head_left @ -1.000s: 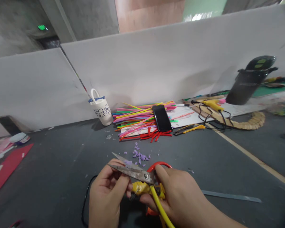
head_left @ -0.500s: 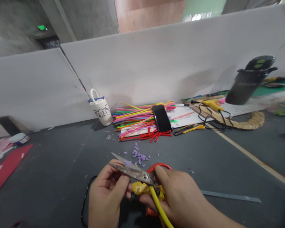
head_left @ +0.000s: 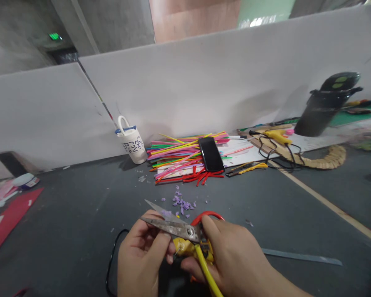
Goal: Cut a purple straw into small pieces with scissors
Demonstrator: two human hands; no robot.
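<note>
My right hand (head_left: 235, 247) grips a pair of scissors (head_left: 170, 227) with a red handle loop; the blades are parted and point left. My left hand (head_left: 145, 251) is closed beneath the blade tips, thumb and fingers pinched together. Whatever it holds is hidden. Small purple bits show between the blades. Below the pivot, a yellow object (head_left: 183, 246) shows between my hands, its kind unclear. A thick yellow rod (head_left: 208, 270) runs down toward me beside my right hand. Purple clippings (head_left: 183, 203) lie scattered on the dark table just beyond the scissors.
Colourful craft stems (head_left: 176, 154) lie behind the clippings, with a black phone (head_left: 211, 153) on them. A white cup (head_left: 134, 145) stands left of them. At right are a cutter knife (head_left: 247, 168), a yellow glue gun (head_left: 278, 136) with cord and a dark bottle (head_left: 324, 107).
Both hands have shifted very slightly to the right. The scissor blades stay parted, and the yellow object between the hands has moved a little with them.
</note>
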